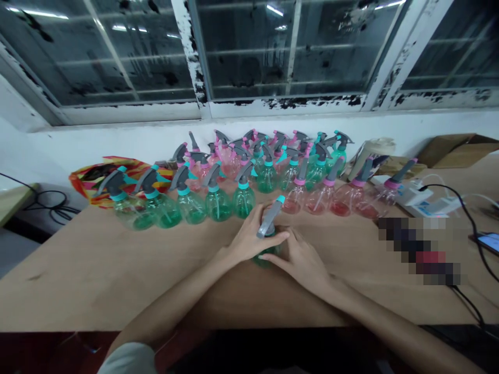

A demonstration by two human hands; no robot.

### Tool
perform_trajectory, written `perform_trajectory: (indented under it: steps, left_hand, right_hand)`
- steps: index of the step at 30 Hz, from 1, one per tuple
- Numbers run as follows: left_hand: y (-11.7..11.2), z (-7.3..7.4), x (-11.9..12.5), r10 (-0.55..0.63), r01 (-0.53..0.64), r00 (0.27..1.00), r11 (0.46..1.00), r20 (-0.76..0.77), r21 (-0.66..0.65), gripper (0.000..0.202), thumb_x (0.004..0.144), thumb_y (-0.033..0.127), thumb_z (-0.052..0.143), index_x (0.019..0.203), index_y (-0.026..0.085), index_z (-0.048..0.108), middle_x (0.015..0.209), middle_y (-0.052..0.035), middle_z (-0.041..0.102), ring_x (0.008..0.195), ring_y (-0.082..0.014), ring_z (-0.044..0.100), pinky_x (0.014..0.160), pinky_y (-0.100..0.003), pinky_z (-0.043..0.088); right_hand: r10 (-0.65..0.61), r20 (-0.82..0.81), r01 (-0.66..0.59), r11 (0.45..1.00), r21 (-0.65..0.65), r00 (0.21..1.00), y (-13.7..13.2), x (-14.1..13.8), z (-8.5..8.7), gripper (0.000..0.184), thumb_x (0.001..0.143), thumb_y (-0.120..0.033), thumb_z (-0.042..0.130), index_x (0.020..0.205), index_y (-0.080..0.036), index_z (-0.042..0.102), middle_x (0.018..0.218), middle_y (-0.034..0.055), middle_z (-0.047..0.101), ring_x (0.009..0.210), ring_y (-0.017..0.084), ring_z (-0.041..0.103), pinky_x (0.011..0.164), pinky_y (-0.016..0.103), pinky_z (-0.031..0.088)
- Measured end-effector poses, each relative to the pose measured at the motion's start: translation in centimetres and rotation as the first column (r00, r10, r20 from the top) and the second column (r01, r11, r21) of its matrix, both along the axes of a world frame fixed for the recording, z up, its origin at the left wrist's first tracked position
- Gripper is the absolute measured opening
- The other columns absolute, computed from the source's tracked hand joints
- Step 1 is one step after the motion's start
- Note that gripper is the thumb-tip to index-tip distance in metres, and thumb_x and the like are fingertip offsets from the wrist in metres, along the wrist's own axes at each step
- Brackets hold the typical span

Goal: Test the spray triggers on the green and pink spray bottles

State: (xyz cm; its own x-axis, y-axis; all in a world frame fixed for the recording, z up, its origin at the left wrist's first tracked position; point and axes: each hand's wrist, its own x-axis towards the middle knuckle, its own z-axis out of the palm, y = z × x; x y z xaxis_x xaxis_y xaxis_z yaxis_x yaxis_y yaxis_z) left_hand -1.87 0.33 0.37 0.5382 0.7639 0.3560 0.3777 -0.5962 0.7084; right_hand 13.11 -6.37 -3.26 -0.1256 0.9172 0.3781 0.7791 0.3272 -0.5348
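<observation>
A green spray bottle [263,258] with a grey trigger head and a teal nozzle stands on the table in front of me. My left hand [249,236] wraps around its neck from the left, thumb lying across the front. From the right, my right hand [302,254] closes around the bottle's body, its thumb pointing left. Both hands hide most of the bottle. Just behind stand several green spray bottles [217,204] with teal collars, to the left, and several pink spray bottles [315,200] with pink collars, to the right.
More pink and green bottles crowd against the wall under the window. An orange patterned bag [83,182] lies at the back left. At right are a cardboard box [454,148], a white power strip [436,205], black cables and a phone [490,241]. The wooden table's front edge is close to me.
</observation>
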Motion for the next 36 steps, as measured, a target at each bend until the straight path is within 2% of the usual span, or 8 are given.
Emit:
perform_trajectory:
  steps: [3, 6, 9, 13, 17, 23, 31, 36]
  left_hand:
    - [0.2, -0.9, -2.0, -0.070, 0.069, 0.997, 0.997, -0.035, -0.028, 0.065, 0.073, 0.047, 0.067, 0.127, 0.022, 0.042, 0.129, -0.0119, 0.049, 0.120, -0.0292, 0.047, 0.101, -0.047, 0.038]
    - [0.3, -2.6, -4.6, -0.046, 0.042, 0.998, 0.997, -0.053, -0.059, 0.051, 0.080, 0.044, 0.060, 0.125, 0.025, 0.047, 0.131, -0.0088, 0.049, 0.123, -0.0249, 0.046, 0.102, -0.043, 0.039]
    - [0.5, -4.4, -7.0, 0.054, -0.062, 0.996, 0.992, -0.077, -0.108, 0.029, 0.088, 0.038, 0.049, 0.112, 0.023, 0.056, 0.119, -0.0077, 0.058, 0.106, -0.0208, 0.059, 0.089, -0.036, 0.049]
    - [1.7, -5.8, -9.1, 0.209, -0.224, 0.970, 0.967, -0.125, -0.119, 0.021, 0.088, 0.038, 0.050, 0.096, 0.022, 0.061, 0.091, -0.0033, 0.068, 0.081, -0.0181, 0.064, 0.078, -0.032, 0.049]
    - [2.6, -6.0, -9.8, 0.313, -0.328, 0.939, 0.940, -0.146, -0.093, 0.023, 0.088, 0.040, 0.048, 0.091, 0.022, 0.061, 0.082, -0.0010, 0.067, 0.076, -0.0174, 0.061, 0.073, -0.029, 0.047]
    - [2.1, -6.2, -9.5, 0.331, -0.351, 0.925, 0.933, -0.187, -0.085, 0.021, 0.087, 0.038, 0.048, 0.087, 0.022, 0.062, 0.078, 0.0016, 0.066, 0.071, -0.0156, 0.060, 0.070, -0.027, 0.046]
    - [2.1, -6.3, -9.2, 0.332, -0.357, 0.918, 0.930, -0.219, -0.089, 0.019, 0.086, 0.035, 0.048, 0.087, 0.023, 0.062, 0.078, 0.0014, 0.067, 0.070, -0.0162, 0.060, 0.067, -0.027, 0.047]
    - [2.1, -6.2, -9.2, 0.328, -0.358, 0.916, 0.928, -0.233, -0.099, 0.019, 0.086, 0.036, 0.047, 0.088, 0.024, 0.062, 0.079, 0.0011, 0.067, 0.071, -0.0170, 0.061, 0.069, -0.029, 0.047]
  right_hand:
    - [0.009, -0.005, -0.009, 1.000, -0.015, 1.000, 0.0, 0.1, 0.0, 0.053, 0.078, -0.062, 0.052, 0.109, -0.019, 0.050, 0.105, 0.0133, 0.062, 0.099, 0.031, 0.060, 0.077, 0.045, 0.051]
    - [-0.006, 0.013, 0.006, 0.999, -0.042, 1.000, 0.1, 0.6, 0.1, 0.053, 0.079, -0.062, 0.051, 0.112, -0.021, 0.049, 0.106, 0.0130, 0.061, 0.100, 0.033, 0.059, 0.077, 0.047, 0.051]
    - [-0.011, 0.045, 0.012, 1.000, -0.011, 0.999, 0.5, 1.4, 0.2, 0.052, 0.080, -0.060, 0.051, 0.115, -0.022, 0.050, 0.107, 0.0128, 0.060, 0.104, 0.034, 0.056, 0.083, 0.050, 0.048]
    - [0.016, 0.107, -0.021, 0.999, 0.045, 0.994, 2.1, 2.6, 0.4, 0.051, 0.082, -0.057, 0.050, 0.119, -0.023, 0.050, 0.115, 0.0126, 0.057, 0.114, 0.034, 0.050, 0.094, 0.052, 0.042]
    - [-0.009, 0.166, 0.002, 0.999, 0.047, 0.986, 4.4, 3.2, 0.5, 0.055, 0.082, -0.057, 0.049, 0.124, -0.020, 0.049, 0.122, 0.0145, 0.054, 0.120, 0.035, 0.045, 0.098, 0.052, 0.038]
    - [-0.077, 0.226, 0.068, 0.997, 0.046, 0.971, 8.2, 3.6, 0.6, 0.054, 0.083, -0.056, 0.049, 0.121, -0.019, 0.049, 0.115, 0.0139, 0.059, 0.116, 0.035, 0.048, 0.090, 0.049, 0.044]
    - [-0.177, 0.266, 0.191, 0.981, -0.026, 0.948, 10.1, 3.2, 1.3, 0.050, 0.083, -0.055, 0.047, 0.120, -0.022, 0.050, 0.087, 0.0107, 0.067, 0.079, 0.032, 0.066, 0.060, 0.040, 0.049]
    - [-0.218, 0.303, 0.250, 0.966, -0.071, 0.928, 10.7, 2.9, 1.5, 0.057, 0.081, -0.057, 0.050, 0.122, -0.019, 0.049, 0.075, 0.0101, 0.068, 0.070, 0.032, 0.066, 0.056, 0.039, 0.046]
